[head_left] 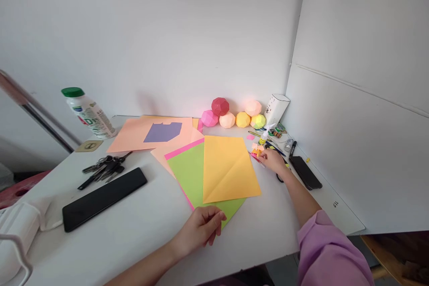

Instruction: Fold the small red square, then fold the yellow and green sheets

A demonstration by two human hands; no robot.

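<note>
My right hand (273, 161) reaches to the right part of the table, its fingers closed at a little heap of orange paper pieces (257, 148). They appear to pinch one of these; the fingertips are small in view. A glue bottle (263, 136) with a white nozzle stands just behind. Over the near edge of a green sheet (187, 172), my left hand (204, 225) is loosely curled, thumb against the fingers, with nothing visible in it. A yellow-orange sheet (228, 170) with a diagonal crease lies on the green one.
Several faceted paper balls (227, 119) sit along the wall beside a white paper box (277, 108). At left are a white bottle (90, 116), keys (106, 167) and a black power bank (103, 199). A dark phone (304, 172) lies right of my forearm. Peach sheets (127, 136) carry a purple cutout (163, 132).
</note>
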